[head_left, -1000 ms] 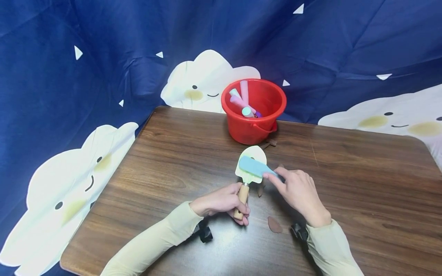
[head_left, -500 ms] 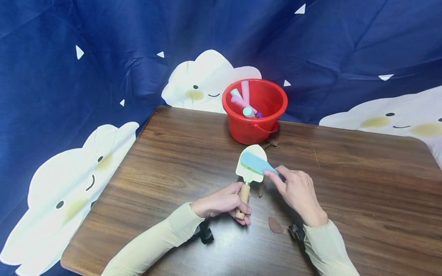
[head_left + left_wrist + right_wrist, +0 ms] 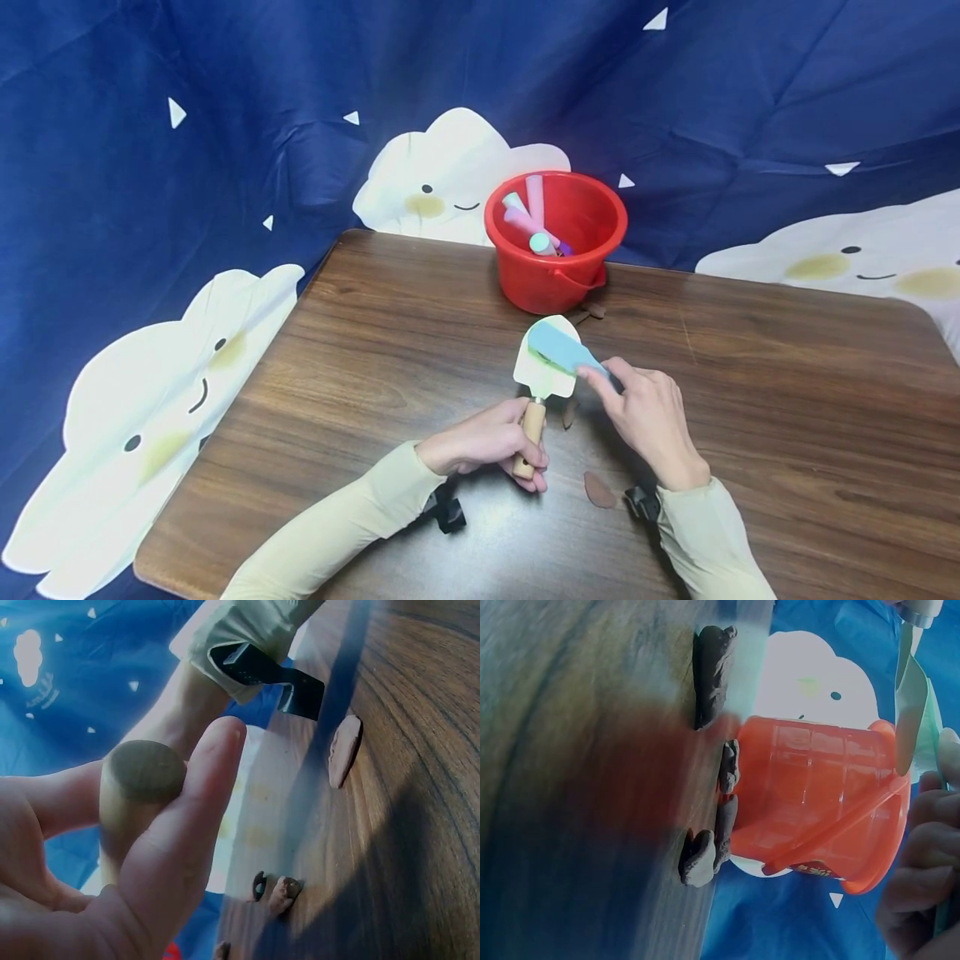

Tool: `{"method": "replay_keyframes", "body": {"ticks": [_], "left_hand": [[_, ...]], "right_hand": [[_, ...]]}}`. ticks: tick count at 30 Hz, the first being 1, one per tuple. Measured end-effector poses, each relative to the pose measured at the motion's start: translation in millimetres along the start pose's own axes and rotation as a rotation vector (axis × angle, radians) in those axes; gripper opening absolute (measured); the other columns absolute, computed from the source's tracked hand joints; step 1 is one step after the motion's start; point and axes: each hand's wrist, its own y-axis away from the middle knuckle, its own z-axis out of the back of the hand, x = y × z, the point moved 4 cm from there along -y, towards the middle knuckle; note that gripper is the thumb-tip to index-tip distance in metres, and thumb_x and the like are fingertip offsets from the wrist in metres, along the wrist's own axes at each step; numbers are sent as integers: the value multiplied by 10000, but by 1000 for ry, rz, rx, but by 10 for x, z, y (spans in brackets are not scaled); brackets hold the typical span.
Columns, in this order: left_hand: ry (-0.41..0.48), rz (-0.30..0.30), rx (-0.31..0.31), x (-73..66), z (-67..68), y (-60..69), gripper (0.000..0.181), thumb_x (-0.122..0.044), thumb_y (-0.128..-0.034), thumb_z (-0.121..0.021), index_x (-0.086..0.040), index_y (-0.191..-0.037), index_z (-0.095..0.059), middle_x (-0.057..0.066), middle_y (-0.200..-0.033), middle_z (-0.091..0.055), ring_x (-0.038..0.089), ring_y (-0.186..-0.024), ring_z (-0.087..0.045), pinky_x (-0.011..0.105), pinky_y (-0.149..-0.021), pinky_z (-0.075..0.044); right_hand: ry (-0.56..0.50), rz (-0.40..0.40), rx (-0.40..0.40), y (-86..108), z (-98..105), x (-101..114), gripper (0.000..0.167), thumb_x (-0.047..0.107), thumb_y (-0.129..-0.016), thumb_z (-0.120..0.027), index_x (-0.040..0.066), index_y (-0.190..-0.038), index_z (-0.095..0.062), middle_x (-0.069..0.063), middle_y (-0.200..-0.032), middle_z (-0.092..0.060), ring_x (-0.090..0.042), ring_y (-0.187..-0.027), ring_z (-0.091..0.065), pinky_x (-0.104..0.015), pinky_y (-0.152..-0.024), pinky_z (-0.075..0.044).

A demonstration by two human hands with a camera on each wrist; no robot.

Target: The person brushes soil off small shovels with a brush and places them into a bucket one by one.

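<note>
My left hand [image 3: 491, 437] grips the wooden handle [image 3: 532, 433] of a small trowel with a pale green-white blade [image 3: 524, 364]. The left wrist view shows the thumb and fingers around that handle [image 3: 142, 769]. In my right hand [image 3: 651, 421] is a flat light-blue spatula-like tool [image 3: 561, 347], pinched between thumb and fingers. Its broad end lies across the trowel blade and covers part of it. Seen from the right wrist, curled fingers [image 3: 922, 877] hold the tool close to the trowel blade [image 3: 910, 712]. What lies between the two blades is mostly hidden.
Behind the hands stands a red bucket [image 3: 536, 283] holding several pastel cylinders [image 3: 535, 200]. Brown clay-like pieces lie on the wooden table [image 3: 360, 367]: a flat one [image 3: 598, 490] near the right wrist, others near the bucket's base [image 3: 699, 859]. A blue cloud-patterned cloth [image 3: 225, 167] hangs behind.
The light-blue tool has slid a little up the trowel blade toward its tip, with the right hand shifting slightly. The left hand keeps its grip on the trowel almost in place.
</note>
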Motion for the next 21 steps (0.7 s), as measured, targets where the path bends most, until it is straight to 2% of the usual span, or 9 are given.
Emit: {"method": "replay_keyframes", "body": {"ticks": [5, 17, 21], "left_hand": [[-15, -5, 10, -3, -5, 7, 338, 121, -802, -576, 198, -1077, -396, 186, -696, -615, 196, -568, -671, 291, -576, -618], [-28, -10, 19, 29, -16, 12, 256, 120, -803, -571, 212, -1011, -454, 177, -678, -618, 188, -560, -666, 286, -576, -618], [-14, 10, 34, 64, -33, 13, 310, 114, -801, -576, 200, -1056, -421, 172, -683, -619, 190, -556, -670, 288, -577, -618]], "right_hand": [[-5, -18, 1, -6, -16, -15, 204, 246, -767, -792, 81, -826, -688, -11, -462, -534, -132, -419, -409, -300, -400, -330], [-8, -53, -15, -43, -15, -45, 212, 241, -760, -795, 69, -836, -695, -61, -476, -573, -245, -425, -501, -350, -406, -357], [-15, -89, -5, -73, 10, -81, 223, 263, -798, -769, 56, -850, -703, -72, -498, -587, -212, -424, -448, -333, -417, -345]]}}
